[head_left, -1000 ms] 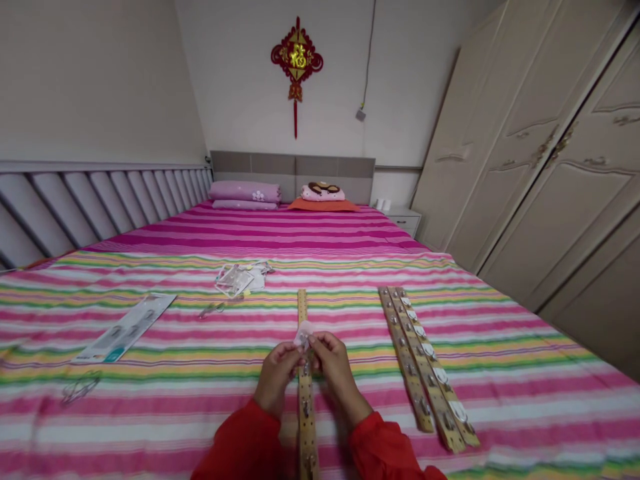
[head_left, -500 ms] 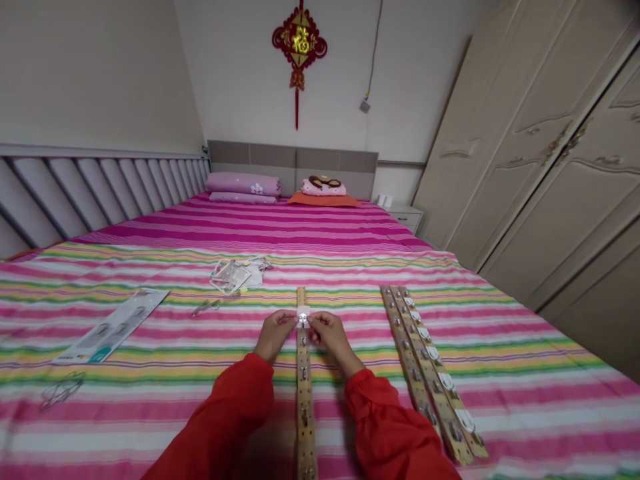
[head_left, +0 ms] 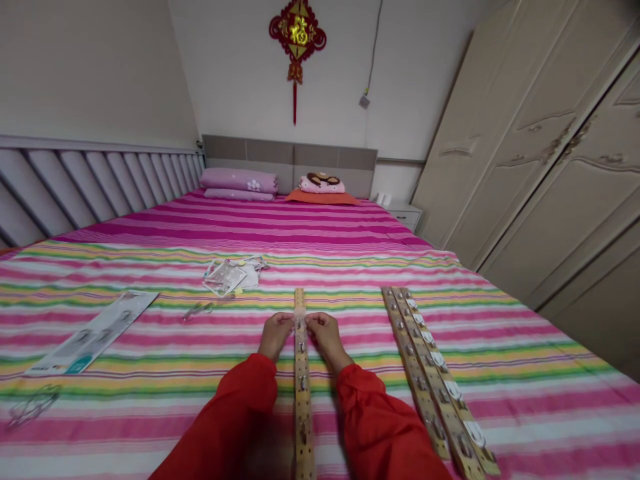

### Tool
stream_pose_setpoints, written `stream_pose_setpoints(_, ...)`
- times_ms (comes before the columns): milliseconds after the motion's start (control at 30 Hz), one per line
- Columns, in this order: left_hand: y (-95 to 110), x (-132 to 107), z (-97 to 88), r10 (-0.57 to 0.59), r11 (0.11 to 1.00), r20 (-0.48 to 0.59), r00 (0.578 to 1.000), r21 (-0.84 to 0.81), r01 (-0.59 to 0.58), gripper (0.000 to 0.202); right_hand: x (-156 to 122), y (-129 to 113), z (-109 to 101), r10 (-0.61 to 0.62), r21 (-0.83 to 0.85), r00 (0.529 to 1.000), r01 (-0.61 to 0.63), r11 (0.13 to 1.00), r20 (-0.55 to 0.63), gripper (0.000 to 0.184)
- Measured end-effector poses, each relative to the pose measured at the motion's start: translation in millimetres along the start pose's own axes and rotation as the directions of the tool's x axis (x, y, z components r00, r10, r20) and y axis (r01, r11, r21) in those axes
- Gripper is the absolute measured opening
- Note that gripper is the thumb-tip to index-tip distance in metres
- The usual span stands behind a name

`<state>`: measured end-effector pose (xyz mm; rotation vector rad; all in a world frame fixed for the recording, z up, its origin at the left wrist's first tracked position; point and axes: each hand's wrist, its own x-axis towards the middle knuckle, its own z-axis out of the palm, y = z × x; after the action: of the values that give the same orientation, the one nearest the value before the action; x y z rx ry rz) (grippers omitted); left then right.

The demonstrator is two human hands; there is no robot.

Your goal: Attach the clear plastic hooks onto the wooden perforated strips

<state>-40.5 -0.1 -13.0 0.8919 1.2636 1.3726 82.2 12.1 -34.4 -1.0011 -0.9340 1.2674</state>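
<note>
While left hand [head_left: 275, 335] and right hand [head_left: 325, 335] pinch a translucent piece [head_left: 299, 312] over the perforated strip [head_left: 302, 365], even tension should help.

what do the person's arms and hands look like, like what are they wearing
Both arms are in long, plain red sleeves, the left sleeve and the right sleeve alike, loose and creased, ending around the wrists. No print or marking shows on them. The left hand and right hand are bare, without gloves; finer details are too small to tell.
</note>
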Motion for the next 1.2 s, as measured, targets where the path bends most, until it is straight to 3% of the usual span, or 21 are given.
stream_pose_setpoints(867,-10,4,0.8,-0.03,0.992,-0.06,0.998,0.12,0.037,0.019,8,27,-5,-0.048,-0.084,0.998,0.043,0.996,-0.051,0.016)
stream_pose_setpoints(1200,-18,9,-0.6,0.035,0.995,-0.03,0.999,0.093,-0.032,0.03,13,40,-8,-0.09,-0.138,0.993,0.079,0.987,-0.074,0.019)
